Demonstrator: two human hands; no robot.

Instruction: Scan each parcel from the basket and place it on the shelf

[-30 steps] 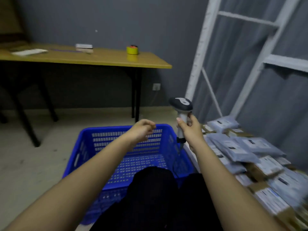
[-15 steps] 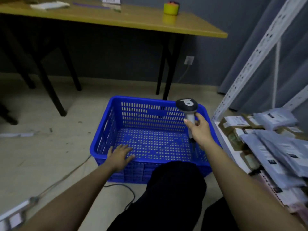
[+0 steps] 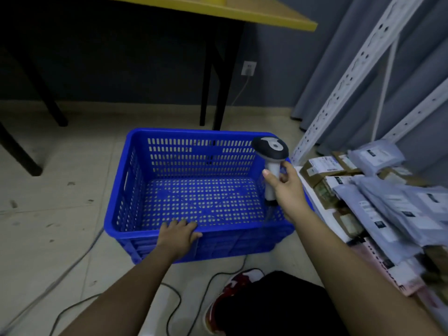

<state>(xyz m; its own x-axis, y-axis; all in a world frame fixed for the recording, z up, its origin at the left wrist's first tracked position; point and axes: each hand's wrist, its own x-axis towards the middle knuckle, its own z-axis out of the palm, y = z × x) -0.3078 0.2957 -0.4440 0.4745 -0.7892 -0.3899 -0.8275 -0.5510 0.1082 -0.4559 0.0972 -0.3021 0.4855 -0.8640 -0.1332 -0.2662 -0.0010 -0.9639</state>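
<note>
Black trousers and a red shoe (image 3: pixel 238 284) fill the bottom of the frame, with cables (image 3: pixel 174 301) trailing over the floor beside them. Just above, our left hand (image 3: pixel 178 235) now rests on the near rim of the basket (image 3: pixel 126 190); its fingers (image 3: pixel 184 224) hook over the edge, where a moment ago the hand hung in the air with nothing in it. We judge it is there to steady or shift the basket. At centre right our right hand (image 3: pixel 287 190) grips the scanner (image 3: pixel 271 163) by its handle, fingers wrapped round it, head upright above the basket's right wall.

Nothing lies in the basket: the perforated bottom shows bare. The parcels (image 3: pixel 388 202) are heaped on the shelf (image 3: pixel 312 197) at the right, grey bags and brown boxes overlapping, close to the shelf's front edge. By our reckoning the sorting is done or nearly so.

For moving, the floor at left of the basket is open, though cables cross it. At right the basket nearly touches the shelf, so little room remains there. Farther up, the worktop (image 3: pixel 266 15) stands on dark legs behind the basket, against the wall.
</note>
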